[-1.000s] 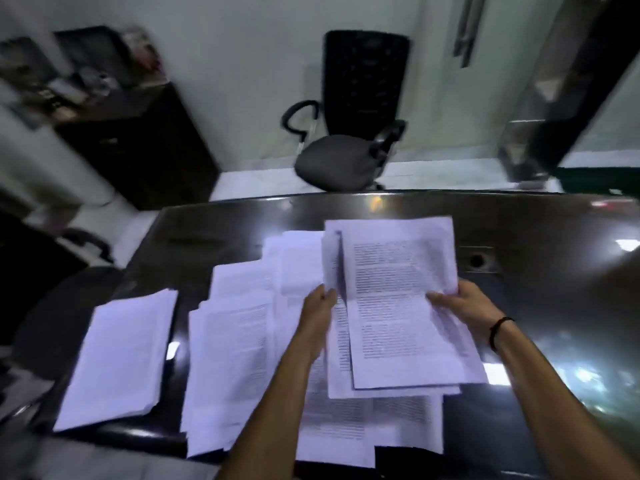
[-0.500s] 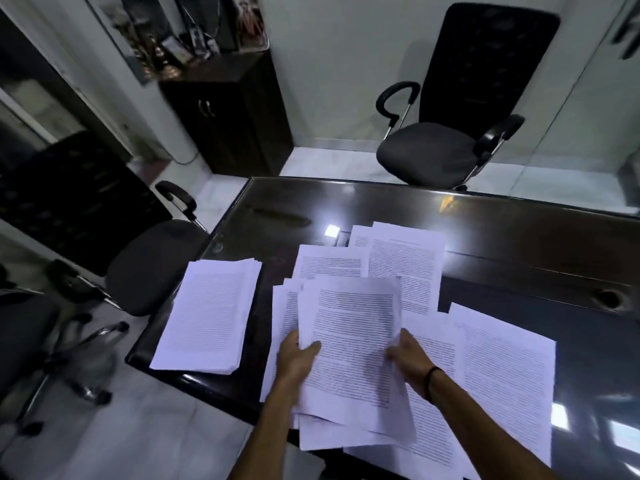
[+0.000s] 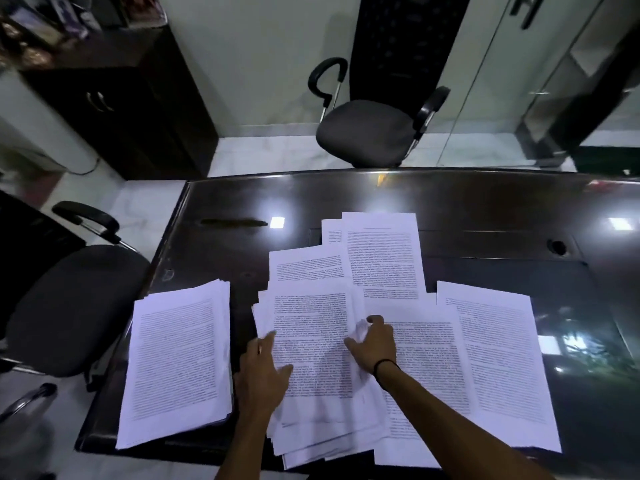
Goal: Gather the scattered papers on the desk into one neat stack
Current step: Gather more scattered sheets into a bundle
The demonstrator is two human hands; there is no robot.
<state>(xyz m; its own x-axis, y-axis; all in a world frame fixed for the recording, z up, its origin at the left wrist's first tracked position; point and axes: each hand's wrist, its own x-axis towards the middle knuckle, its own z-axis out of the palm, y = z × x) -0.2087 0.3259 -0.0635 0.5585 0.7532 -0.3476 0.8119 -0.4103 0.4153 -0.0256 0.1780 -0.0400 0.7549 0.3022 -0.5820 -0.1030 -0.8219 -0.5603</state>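
Printed white papers lie spread over the dark glossy desk (image 3: 485,209). A loose pile (image 3: 311,348) sits at the centre front, overhanging the near edge. My left hand (image 3: 263,372) holds the pile's left edge, thumb on top. My right hand (image 3: 372,339) pinches and crumples the right edge of its top sheets. A tidier stack (image 3: 180,362) lies to the left, apart from the pile. More sheets lie behind (image 3: 381,254) and to the right (image 3: 498,362), some tucked under the pile.
An office chair (image 3: 367,129) stands behind the desk and another (image 3: 69,306) at its left. A dark cabinet (image 3: 114,109) stands at the back left. A cable hole (image 3: 556,245) is in the desk's right part. Glass panels stand at the right.
The bundle that both hands held lifted a second ago now lies on the centre pile. My right hand has moved from flat on the sheets to pinching their edge. The camera swung.
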